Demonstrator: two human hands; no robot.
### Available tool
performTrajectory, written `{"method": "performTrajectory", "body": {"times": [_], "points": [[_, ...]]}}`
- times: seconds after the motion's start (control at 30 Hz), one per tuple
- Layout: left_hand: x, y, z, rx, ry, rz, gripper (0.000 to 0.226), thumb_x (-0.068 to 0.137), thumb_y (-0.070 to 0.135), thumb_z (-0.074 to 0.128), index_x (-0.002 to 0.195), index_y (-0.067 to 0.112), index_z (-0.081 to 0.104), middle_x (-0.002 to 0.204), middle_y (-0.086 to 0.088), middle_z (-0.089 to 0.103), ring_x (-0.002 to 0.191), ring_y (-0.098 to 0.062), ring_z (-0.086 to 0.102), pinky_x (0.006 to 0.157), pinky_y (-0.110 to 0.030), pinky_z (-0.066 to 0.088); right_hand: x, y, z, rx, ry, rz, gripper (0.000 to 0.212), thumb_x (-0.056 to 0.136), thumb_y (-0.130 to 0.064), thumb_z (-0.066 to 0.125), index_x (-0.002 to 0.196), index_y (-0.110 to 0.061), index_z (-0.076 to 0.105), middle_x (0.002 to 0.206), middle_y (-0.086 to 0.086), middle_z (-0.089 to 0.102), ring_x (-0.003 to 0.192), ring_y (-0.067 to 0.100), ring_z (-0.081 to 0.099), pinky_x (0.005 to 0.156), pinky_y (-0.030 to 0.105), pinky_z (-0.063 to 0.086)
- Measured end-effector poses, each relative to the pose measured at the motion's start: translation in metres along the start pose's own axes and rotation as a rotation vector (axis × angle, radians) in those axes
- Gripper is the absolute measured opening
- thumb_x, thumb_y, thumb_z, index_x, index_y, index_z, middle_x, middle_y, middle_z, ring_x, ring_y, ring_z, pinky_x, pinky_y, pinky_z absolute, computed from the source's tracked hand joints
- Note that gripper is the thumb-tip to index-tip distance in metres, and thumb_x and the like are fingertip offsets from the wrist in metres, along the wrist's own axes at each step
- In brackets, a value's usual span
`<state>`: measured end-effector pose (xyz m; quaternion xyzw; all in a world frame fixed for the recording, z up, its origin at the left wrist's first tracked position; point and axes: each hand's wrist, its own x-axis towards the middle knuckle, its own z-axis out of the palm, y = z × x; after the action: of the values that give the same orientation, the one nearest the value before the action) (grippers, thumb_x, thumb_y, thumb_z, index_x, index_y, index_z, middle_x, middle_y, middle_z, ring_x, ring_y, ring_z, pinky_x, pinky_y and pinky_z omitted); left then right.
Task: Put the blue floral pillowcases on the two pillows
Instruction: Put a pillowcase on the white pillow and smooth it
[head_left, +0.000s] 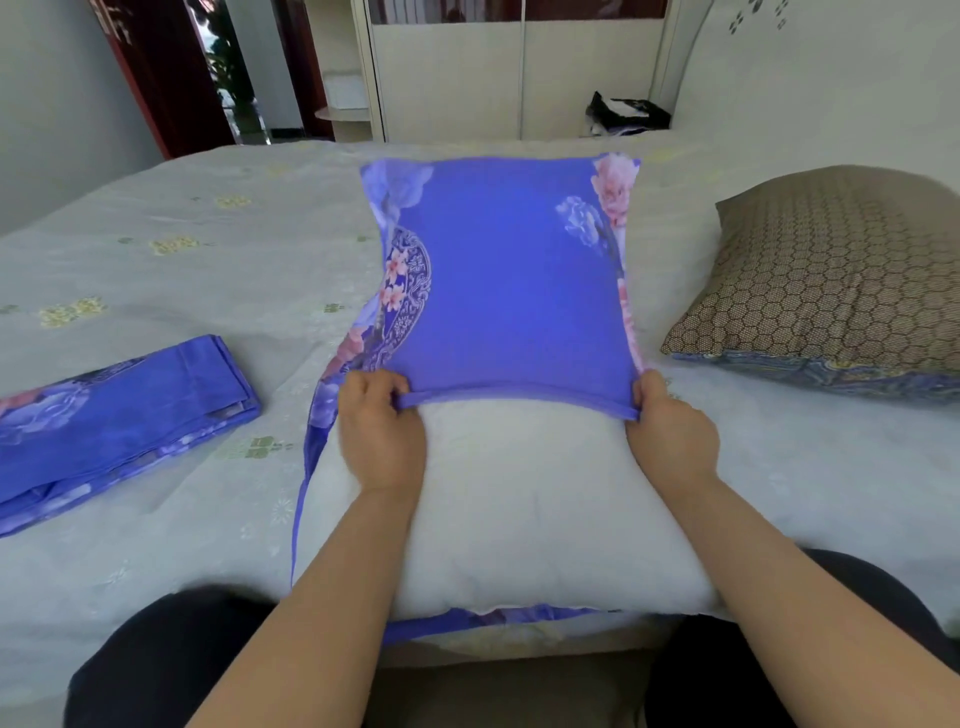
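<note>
A white pillow (524, 514) lies lengthwise on the bed in front of me. A blue floral pillowcase (504, 280) covers its far half; the near half is bare. My left hand (382, 431) grips the open hem of the case at its left corner. My right hand (670, 431) pinches the same hem at its right corner. A strip of the case's lower layer shows under the pillow's near end. A second blue floral pillowcase (114, 421) lies folded on the bed to the left. A second pillow (831, 280) with a brown honeycomb cover rests at the right.
The bed sheet (171, 270) is pale with small yellow flowers. My dark-clad knees (171, 660) press against the bed's near edge. A white wardrobe (447, 78) stands beyond the bed, and a black bag (623, 114) sits near the white headboard at the far right.
</note>
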<state>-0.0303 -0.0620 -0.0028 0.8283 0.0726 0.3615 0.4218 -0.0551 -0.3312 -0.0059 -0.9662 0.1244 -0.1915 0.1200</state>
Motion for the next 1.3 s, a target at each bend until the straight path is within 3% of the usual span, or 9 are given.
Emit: {"method": "performTrajectory", "body": {"times": [0.13,0.3,0.37,0.5,0.7,0.9,1.0,1.17,1.3], "points": [[0.016,-0.005,-0.013,0.11,-0.098,-0.165,0.028,0.069,-0.007,0.042,0.074,0.016,0.056,0.092,-0.006,0.053,0.09,-0.029,0.052,0.065,-0.028,0.032,0.006,0.007,0.003,-0.026,0.011,0.061,0.018,0.091,-0.015,0.046,0.108,-0.012,0.051,0.09,0.014,0.063,0.081,0.036,0.06,0.059,0.031,0.031],[0.009,-0.011,-0.026,0.441,-0.201,0.257,0.021,0.071,-0.002,0.047,0.08,0.011,0.061,0.1,-0.014,0.055,0.09,-0.035,0.05,0.064,-0.038,0.039,0.003,-0.012,-0.013,-0.289,0.175,-0.034,0.022,0.077,-0.005,0.043,0.082,0.003,0.063,0.079,0.023,0.057,0.066,0.036,0.058,0.052,0.038,0.047],[0.007,-0.011,-0.033,0.451,-0.203,0.362,0.023,0.074,0.006,0.044,0.087,0.013,0.062,0.113,-0.011,0.058,0.097,-0.034,0.05,0.068,-0.04,0.043,0.002,-0.033,-0.032,-0.263,0.205,-0.053,0.028,0.079,-0.006,0.04,0.096,0.002,0.061,0.1,0.023,0.06,0.083,0.038,0.059,0.065,0.043,0.047],[-0.005,0.007,-0.049,0.277,-0.411,0.545,0.041,0.081,0.016,0.037,0.116,0.021,0.058,0.132,0.003,0.054,0.116,-0.018,0.046,0.091,-0.037,0.04,0.0,-0.096,-0.058,0.067,0.05,-0.437,0.052,0.088,-0.014,0.049,0.139,-0.019,0.041,0.152,0.004,0.029,0.137,0.028,0.028,0.108,0.043,0.025],[-0.033,-0.011,-0.082,0.394,-0.636,0.658,0.049,0.092,0.05,0.034,0.129,0.026,0.055,0.14,0.008,0.05,0.132,-0.017,0.042,0.104,-0.041,0.039,-0.045,-0.125,0.001,-0.132,-0.216,-0.759,0.07,0.086,-0.039,-0.001,0.149,-0.023,0.023,0.157,-0.004,0.02,0.146,0.016,0.011,0.113,0.032,-0.009],[-0.078,-0.037,-0.108,0.631,-0.741,0.731,0.097,0.067,0.069,0.058,0.148,0.027,0.026,0.155,-0.004,0.023,0.142,-0.034,0.021,0.113,-0.052,0.019,-0.052,-0.124,0.006,-0.129,-0.043,-0.727,0.054,0.094,-0.034,0.025,0.139,-0.014,0.045,0.145,0.003,0.045,0.137,0.022,0.038,0.112,0.039,0.013],[-0.076,-0.039,-0.106,0.662,-0.765,0.639,0.093,0.059,0.027,0.07,0.144,0.028,0.031,0.149,-0.007,0.036,0.133,-0.039,0.039,0.104,-0.053,0.038,-0.096,-0.127,0.003,-0.075,-0.064,-0.81,0.069,0.09,-0.054,0.031,0.136,-0.006,0.047,0.144,0.01,0.045,0.136,0.025,0.038,0.11,0.043,0.018],[-0.033,0.001,-0.112,0.596,-0.966,0.615,0.064,0.077,0.017,0.051,0.137,0.036,0.038,0.136,0.008,0.048,0.121,-0.02,0.05,0.095,-0.034,0.044,-0.159,-0.115,0.018,-0.138,-0.198,-0.754,0.125,0.058,-0.082,0.054,0.14,0.008,0.028,0.144,0.025,0.038,0.136,0.034,0.036,0.11,0.044,0.019],[-0.018,0.033,-0.111,0.531,-0.741,0.78,0.047,0.076,0.02,0.04,0.118,0.028,0.059,0.106,0.002,0.061,0.094,-0.027,0.061,0.07,-0.038,0.048,-0.126,-0.12,0.016,-0.118,-0.004,-0.623,0.087,0.062,-0.046,0.076,0.129,0.003,0.049,0.121,0.013,0.063,0.107,0.024,0.064,0.112,0.05,0.014]]}}
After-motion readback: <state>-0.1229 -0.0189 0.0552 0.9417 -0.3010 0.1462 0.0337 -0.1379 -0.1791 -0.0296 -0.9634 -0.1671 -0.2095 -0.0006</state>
